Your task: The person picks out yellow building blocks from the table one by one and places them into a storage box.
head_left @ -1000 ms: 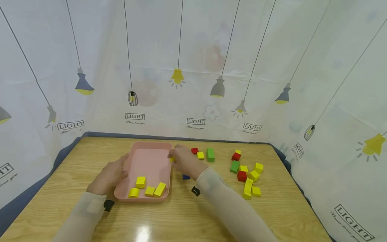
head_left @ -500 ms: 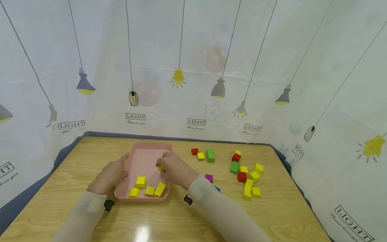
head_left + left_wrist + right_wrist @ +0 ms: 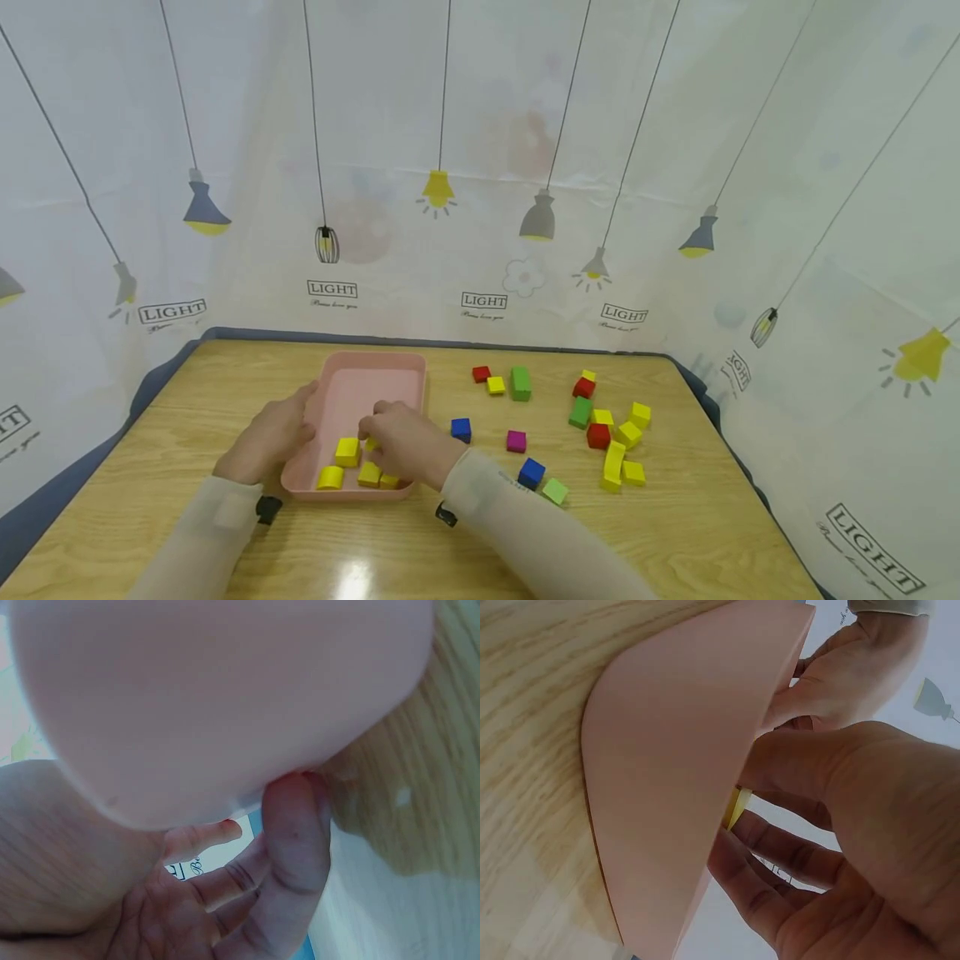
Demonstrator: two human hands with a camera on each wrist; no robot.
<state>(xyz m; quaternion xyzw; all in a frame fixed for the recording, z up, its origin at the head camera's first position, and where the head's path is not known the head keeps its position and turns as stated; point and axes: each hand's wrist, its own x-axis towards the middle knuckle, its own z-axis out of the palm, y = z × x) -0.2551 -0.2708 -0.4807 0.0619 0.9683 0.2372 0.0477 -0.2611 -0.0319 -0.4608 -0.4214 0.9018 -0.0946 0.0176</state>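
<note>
A pink tray (image 3: 367, 495) lies on the left part of the table with several yellow blocks near its front end. At its left rim is my left hand (image 3: 267, 440), thumb and fingers holding the edge; the left wrist view shows the thumb (image 3: 296, 840) against the pale wall. Inside the tray, my right hand (image 3: 411, 442) reaches over the right rim above those blocks. Its thumb and fingers pinch a yellow block (image 3: 736, 807), partly hidden by the tray wall in the right wrist view. Close by lie a yellow cube (image 3: 347, 452) and a rounded yellow block (image 3: 330, 477).
Right of the tray lie a blue block (image 3: 461, 429), a magenta block (image 3: 516, 441), another blue block and a light green block (image 3: 555, 491). Farther right is a loose cluster of yellow, red and green blocks (image 3: 598, 436). A white printed curtain (image 3: 405, 275) stands behind the table.
My right hand has carried the yellow block leftward from the tray's right rim, then toward its front, low over the other blocks. The left hand stays at the left rim.
</note>
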